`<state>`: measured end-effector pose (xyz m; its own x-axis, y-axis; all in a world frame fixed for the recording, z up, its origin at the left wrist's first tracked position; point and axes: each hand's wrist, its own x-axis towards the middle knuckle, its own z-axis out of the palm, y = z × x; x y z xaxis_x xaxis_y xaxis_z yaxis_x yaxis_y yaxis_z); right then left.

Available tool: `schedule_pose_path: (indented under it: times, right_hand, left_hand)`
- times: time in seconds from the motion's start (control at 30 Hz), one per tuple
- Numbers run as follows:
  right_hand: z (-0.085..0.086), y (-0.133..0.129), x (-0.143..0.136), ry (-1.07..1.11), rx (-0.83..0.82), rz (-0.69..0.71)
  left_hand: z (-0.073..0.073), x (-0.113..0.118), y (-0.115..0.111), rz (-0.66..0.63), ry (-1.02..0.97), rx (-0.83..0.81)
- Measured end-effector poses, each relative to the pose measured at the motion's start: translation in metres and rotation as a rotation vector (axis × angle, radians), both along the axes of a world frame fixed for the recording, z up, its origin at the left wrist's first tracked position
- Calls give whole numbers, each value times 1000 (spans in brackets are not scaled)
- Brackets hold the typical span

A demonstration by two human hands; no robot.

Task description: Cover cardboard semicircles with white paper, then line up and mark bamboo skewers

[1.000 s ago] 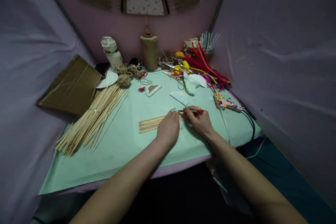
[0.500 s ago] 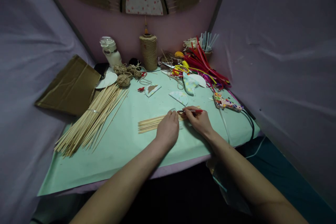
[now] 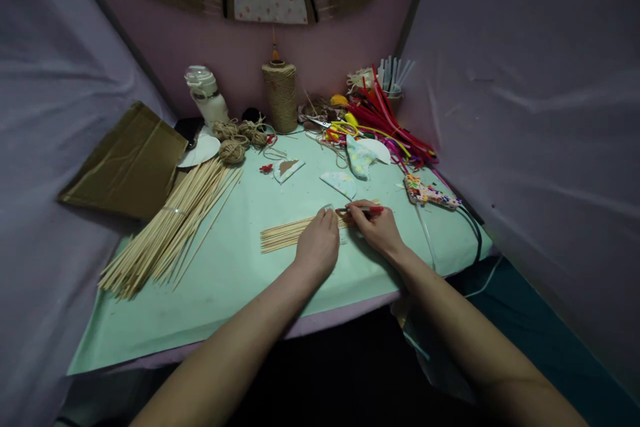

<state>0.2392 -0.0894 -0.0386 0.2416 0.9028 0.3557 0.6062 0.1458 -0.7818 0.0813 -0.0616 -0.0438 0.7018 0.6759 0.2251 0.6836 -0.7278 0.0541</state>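
Observation:
A row of thin wooden sticks (image 3: 281, 235) lies side by side on the light green cloth. My left hand (image 3: 320, 237) presses on the sticks, its fingers together over a small clear piece (image 3: 328, 207) that looks like a ruler, mostly hidden under the hand. Just to the right, my right hand (image 3: 375, 227) grips a red pen (image 3: 373, 209), its tip close to my left fingertips and over the sticks. Behind the hands lies a patterned half-round fabric piece (image 3: 339, 184).
At left are a large stick bundle (image 3: 167, 223) and cardboard (image 3: 127, 160). Twine balls (image 3: 233, 150), a bottle (image 3: 207, 97) and a twine spool (image 3: 280, 97) stand behind. Scissors (image 3: 345, 127), red pipe cleaners (image 3: 387, 121) and a patterned glue gun (image 3: 430, 193) are at right.
The whole view has shifted slightly, with things appearing a little further left and up. Both hands keep nearly the same pose over the sticks.

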Motion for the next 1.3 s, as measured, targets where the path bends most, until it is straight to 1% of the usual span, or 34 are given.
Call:
schedule_pose_path:
  times: [0.13, 0.4, 0.73, 0.93, 1.03, 1.17, 1.3]
  right_hand:
    - [2, -1, -1, 2, -7, -3]
    - [6, -11, -3, -27, -4, 14]
    - [3, -36, -4, -65, 7, 58]
    - [3, -52, -5, -131, 24, 49]
    - [5, -57, -5, -107, 29, 23]
    - [11, -53, -5, -21, 50, 0]
    - [12, -36, -8, 12, 29, -4]
  left_hand:
    - [-2, 0, 0, -7, -3, 4]
    - [4, 0, -1, 5, 30, -55]
    - [4, -1, -1, -2, 3, -65]
    - [1, -1, 0, -6, -30, -55]
    - [-1, -1, 0, -16, -32, -39]
    - [-2, -1, 0, -11, -37, -19]
    - [-1, -1, 0, -5, -26, -33]
